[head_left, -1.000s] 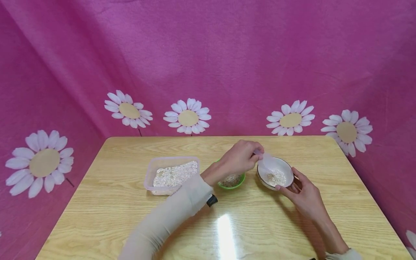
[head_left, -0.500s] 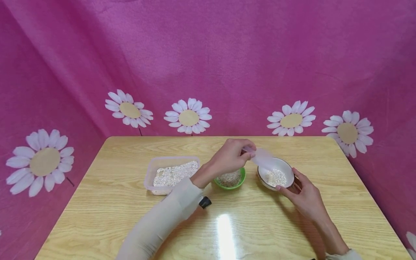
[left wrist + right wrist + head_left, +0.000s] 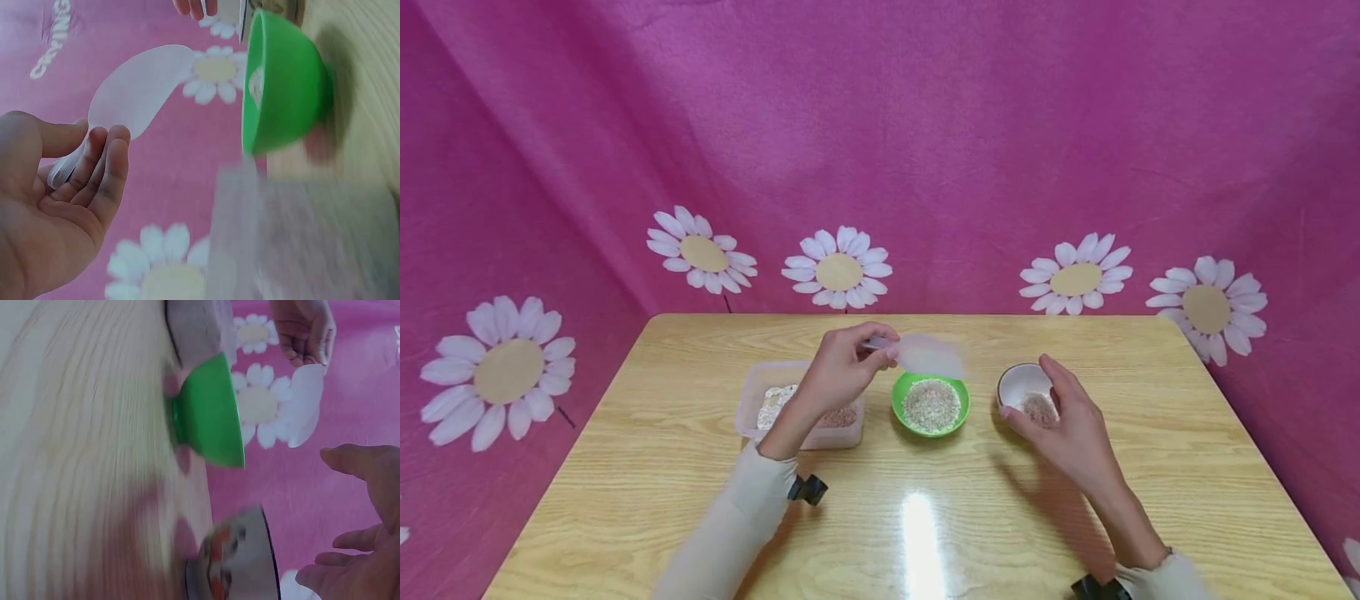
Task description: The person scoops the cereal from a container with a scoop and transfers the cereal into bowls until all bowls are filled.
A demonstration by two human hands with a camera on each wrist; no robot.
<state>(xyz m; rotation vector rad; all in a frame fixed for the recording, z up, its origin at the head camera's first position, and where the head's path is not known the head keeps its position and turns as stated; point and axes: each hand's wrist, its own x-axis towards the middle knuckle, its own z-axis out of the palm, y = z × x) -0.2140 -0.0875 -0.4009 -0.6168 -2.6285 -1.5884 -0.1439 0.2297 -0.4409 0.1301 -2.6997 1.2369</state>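
My left hand (image 3: 838,371) pinches the handle of a translucent plastic scoop (image 3: 931,357), its blade pointing right above the far rim of a green bowl (image 3: 931,432). In the left wrist view the scoop blade (image 3: 131,94) looks bare. Pale flakes, like oats, fill much of the green bowl. To its right stands a white bowl (image 3: 1018,383) with a dark rim and a small heap of flakes at the bottom. My right hand (image 3: 1078,437) hovers over that bowl with thumb and fingers spread; the right wrist view has a gap between the fingers and the bowl (image 3: 244,562).
A translucent rectangular container (image 3: 747,408) of flakes stands left of the green bowl, partly hidden by my left hand and wrist. All stand on a wood-grain table (image 3: 1000,525). Behind it hangs a pink cloth (image 3: 925,167) printed with daisies.
My left hand has drawn the scoop out of the white bowl and leftward over the green bowl. My right hand has let go of the white bowl's side and risen slightly.
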